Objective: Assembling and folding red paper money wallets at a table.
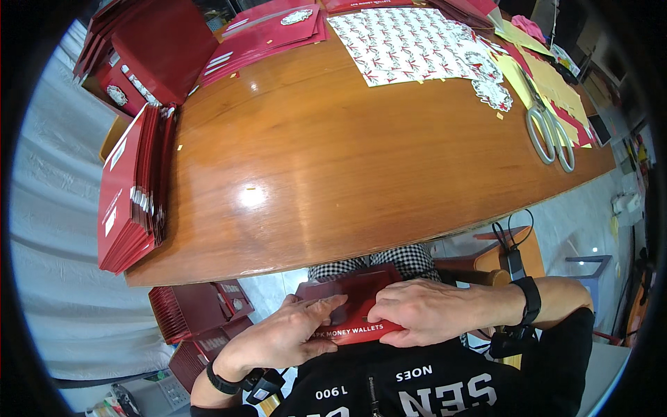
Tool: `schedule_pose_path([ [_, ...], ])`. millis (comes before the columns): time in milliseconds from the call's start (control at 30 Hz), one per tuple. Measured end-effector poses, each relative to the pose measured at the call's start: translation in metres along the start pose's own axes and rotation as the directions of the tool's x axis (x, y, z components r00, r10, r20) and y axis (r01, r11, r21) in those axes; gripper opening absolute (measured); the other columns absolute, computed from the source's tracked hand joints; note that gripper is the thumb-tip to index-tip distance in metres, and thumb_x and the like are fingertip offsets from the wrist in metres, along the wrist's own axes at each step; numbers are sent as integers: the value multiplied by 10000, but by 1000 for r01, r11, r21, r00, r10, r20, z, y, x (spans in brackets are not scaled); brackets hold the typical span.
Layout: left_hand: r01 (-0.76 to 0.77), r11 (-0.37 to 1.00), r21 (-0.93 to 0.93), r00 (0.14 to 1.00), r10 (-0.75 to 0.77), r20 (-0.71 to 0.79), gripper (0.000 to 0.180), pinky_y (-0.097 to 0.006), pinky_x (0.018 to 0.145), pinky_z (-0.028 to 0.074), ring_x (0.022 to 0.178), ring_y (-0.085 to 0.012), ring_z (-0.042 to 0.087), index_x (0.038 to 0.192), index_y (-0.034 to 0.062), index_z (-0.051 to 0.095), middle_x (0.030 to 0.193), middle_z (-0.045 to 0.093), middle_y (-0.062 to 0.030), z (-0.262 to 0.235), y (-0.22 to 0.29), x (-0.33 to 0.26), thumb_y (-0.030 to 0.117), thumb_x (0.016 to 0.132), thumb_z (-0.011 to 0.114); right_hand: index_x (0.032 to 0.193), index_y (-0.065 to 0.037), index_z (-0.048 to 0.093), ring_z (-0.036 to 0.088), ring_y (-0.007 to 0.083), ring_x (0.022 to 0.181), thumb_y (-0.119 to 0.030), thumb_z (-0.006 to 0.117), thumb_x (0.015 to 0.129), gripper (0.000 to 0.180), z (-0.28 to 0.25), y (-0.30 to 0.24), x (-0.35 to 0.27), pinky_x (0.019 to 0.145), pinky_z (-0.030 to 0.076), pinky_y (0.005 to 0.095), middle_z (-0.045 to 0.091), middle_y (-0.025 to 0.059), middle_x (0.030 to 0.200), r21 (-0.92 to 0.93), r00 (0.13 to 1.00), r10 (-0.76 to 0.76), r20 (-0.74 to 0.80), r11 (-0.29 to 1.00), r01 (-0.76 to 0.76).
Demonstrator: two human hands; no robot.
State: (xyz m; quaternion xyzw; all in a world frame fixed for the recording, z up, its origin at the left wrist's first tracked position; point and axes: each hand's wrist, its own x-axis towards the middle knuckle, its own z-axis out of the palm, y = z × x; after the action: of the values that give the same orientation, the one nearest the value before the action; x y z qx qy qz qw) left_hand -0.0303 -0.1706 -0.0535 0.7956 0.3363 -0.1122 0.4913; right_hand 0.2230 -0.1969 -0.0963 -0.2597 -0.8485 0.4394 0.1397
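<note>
Low in front of my body, over my lap, I hold a flat dark-red wallet packet (365, 292) with pale lettering along its near edge. My left hand (295, 331) grips its left side, with fingers across the top face and the thumb near the lettered edge. On the right side my right hand (417, 311) has its fingers curled in and pressed on the packet, partly hiding its surface. Both hands are closer to me than the table's front edge.
The wooden table (292, 160) spans the view. A stack of red packets (132, 191) stands at its left, below red boxes (156, 52). At far right are large scissors (549, 135) on yellow paper scraps; patterned white sheets (399, 48) lie at the back.
</note>
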Motion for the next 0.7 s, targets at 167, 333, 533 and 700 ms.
schedule_pose_path([
  [167,-75,997,-15,996,74,-57,643,-397,917,381,923,-309,602,1334,-30,462,1036,646,-193,5,-7,1,165,793,749,874,40,549,587,287,754,-175,671,822,252,0,0,-1,680,504,400,576,163,801,5,1000,12,17,1000,-13],
  [333,-81,989,-122,997,80,-15,584,-377,774,488,868,-315,596,1285,-37,522,1082,643,-212,7,-15,7,103,773,764,879,38,549,587,287,748,-163,668,819,242,2,2,-1,674,502,400,576,161,795,14,1000,13,2,1000,-13],
  [533,-55,978,-201,997,64,38,538,-368,880,495,963,-340,640,1261,-99,498,1242,566,-256,2,-13,9,91,807,716,997,25,570,587,288,781,-172,701,800,308,2,5,0,661,501,389,574,137,835,1,1000,19,5,1000,-19],
  [700,-40,979,-201,998,47,31,477,-372,895,459,892,-304,637,1232,-11,548,1058,660,-197,1,-19,12,126,811,725,985,21,574,588,292,778,-177,691,809,291,2,8,0,666,499,394,573,137,839,-2,1000,-1,-26,1000,1],
])
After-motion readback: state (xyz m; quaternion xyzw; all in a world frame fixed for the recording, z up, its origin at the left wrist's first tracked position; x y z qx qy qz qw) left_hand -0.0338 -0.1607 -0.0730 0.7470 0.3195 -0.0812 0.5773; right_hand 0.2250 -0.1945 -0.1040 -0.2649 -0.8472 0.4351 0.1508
